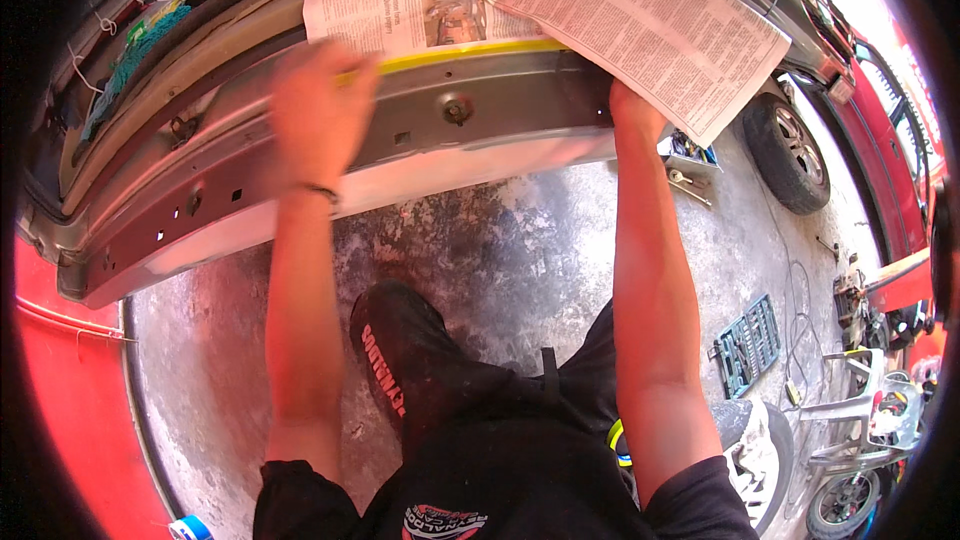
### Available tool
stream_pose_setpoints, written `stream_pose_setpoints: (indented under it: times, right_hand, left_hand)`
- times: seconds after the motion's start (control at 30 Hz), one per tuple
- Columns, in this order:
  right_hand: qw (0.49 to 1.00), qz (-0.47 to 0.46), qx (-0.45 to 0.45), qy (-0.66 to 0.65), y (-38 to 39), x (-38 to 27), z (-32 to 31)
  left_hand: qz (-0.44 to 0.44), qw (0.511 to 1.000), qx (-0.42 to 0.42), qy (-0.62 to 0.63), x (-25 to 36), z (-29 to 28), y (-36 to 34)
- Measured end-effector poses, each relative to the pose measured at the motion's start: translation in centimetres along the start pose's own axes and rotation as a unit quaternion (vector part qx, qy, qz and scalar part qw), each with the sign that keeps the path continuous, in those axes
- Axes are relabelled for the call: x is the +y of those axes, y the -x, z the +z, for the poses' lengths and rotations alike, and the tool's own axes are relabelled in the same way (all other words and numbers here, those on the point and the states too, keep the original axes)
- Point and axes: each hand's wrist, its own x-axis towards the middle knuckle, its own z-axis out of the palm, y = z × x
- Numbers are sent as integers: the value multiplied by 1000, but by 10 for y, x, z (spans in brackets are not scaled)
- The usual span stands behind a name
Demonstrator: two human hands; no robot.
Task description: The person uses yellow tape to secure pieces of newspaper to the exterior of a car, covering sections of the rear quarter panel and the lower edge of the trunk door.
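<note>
Bright yellow tape [470,53], narrow strip, along upper edge of grey metal panel [400,110], bordering printed newspaper sheets [640,30], blurred left hand [325,110] at tape's left end, right hand [636,112] partly beneath overhanging paper, state of either grip indeterminable.

There is one left hand [322,120] and one right hand [640,112] — that makes two; one strip of yellow tape [470,54]; one long metal panel [415,112]; at least two sheets of newspaper [660,30]; one dark wristband [325,193]; one fuzzy blue cloth [135,65]; one open tool case [748,345]; at least two wheels [775,155] — more may be partly hidden.
</note>
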Motion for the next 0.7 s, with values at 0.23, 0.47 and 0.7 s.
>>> stream_pose_setpoints:
  times: [0.23,0.47,0.7]
  right_hand:
    - [982,153,-37,-99,-2,-49,-27]
    - [978,175,-8,-114,-3,-44,-35]
    - [977,165,3,-136,-1,-46,-31]
  left_hand:
    - [224,884,-267,313,123,85,-67]
    - [324,893,-51,308,133,77,-165]
    - [413,887,-202,39,108,80,-129]
